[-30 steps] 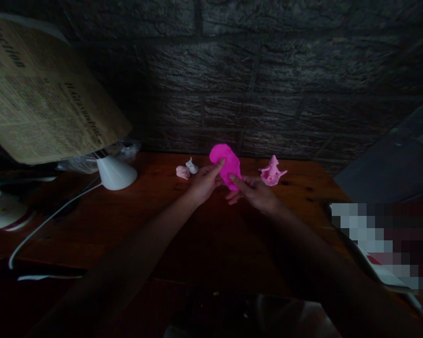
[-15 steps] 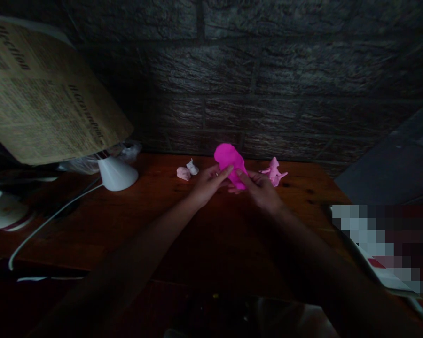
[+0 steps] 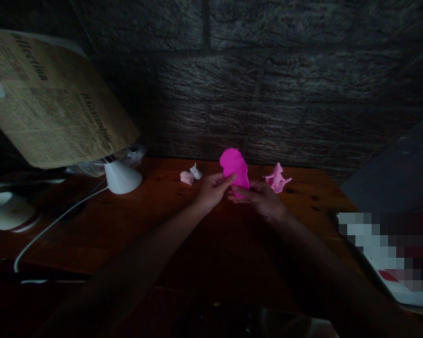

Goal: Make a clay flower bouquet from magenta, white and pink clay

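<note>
A flattened, uneven sheet of bright pink modelling clay (image 3: 235, 164) is held up above the wooden table between both hands. My left hand (image 3: 214, 190) pinches its lower left side, thumb on the front face. At the lower right edge, my right hand (image 3: 262, 197) grips it with the thumb across the front and the fingers behind, partly hidden. On the table left of the hands lie a pale pink lump (image 3: 187, 177) and a small whitish lump (image 3: 196, 172), side by side. To the right stands a light pink shaped piece (image 3: 278, 178) with pointed projections.
A lamp with a newspaper-print shade (image 3: 66, 103) and white base (image 3: 122, 178) stands at the left, its cable (image 3: 59, 218) trailing forward. A white cup (image 3: 7, 211) sits farther left. Behind the table (image 3: 155, 202) rises a dark brick wall (image 3: 225, 75). A pixelated object (image 3: 387, 258) is at the right.
Both hands have shifted slightly right with the pink clay, and their thumbs have moved on its surface. The clay looks more upright. The whole view has shifted a little.
</note>
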### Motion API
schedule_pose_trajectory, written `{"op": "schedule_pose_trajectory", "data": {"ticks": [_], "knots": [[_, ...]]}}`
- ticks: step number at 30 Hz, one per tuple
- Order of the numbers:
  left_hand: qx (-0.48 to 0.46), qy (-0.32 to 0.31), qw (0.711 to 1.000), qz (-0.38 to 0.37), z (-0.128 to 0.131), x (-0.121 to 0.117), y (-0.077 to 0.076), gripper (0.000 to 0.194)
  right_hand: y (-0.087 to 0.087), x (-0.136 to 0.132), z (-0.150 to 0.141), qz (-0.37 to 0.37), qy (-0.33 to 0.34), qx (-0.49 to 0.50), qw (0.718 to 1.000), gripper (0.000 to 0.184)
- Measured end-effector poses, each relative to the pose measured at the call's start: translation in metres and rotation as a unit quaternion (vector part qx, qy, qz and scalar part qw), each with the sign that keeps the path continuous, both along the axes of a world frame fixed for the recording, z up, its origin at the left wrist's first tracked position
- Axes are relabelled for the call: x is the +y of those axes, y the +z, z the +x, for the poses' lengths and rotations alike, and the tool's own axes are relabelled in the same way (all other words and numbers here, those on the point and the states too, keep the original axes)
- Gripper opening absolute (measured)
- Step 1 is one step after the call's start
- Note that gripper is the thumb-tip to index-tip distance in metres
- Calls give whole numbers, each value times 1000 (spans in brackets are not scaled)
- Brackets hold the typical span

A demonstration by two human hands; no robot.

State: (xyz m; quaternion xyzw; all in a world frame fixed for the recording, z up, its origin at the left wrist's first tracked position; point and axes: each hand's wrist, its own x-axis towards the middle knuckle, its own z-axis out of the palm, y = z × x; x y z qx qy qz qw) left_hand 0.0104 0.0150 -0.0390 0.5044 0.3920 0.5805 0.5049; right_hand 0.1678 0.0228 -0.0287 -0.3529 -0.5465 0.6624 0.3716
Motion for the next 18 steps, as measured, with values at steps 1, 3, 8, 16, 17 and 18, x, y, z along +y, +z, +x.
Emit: {"op": "schedule_pose_trajectory", "data": {"ticks": [1, 3, 8, 16, 17, 18], "knots": [[0, 8, 1000, 7, 0, 0, 1, 32, 0, -1, -1, 1, -6, 6, 1000, 40], [-13, 19, 1000, 6, 0, 0, 3, 32, 1, -2, -4, -1, -14, 19, 1000, 41], [-86, 32, 996, -20, 0, 3, 4, 29, -3, -2, -4, -28, -4, 16, 999, 44], [-109, -34, 993, -33, 1, 5, 1, 37, -3, -2, -2, -5, -8, -22, 1000, 46], [-98, -18, 995, -31, 0, 5, 0, 36, -3, -3, -2, -3, -2, -20, 1000, 45], [-84, 0, 996, -28, 0, 5, 0, 35, -3, -3, -3, -1, 4, -16, 1000, 44]]}}
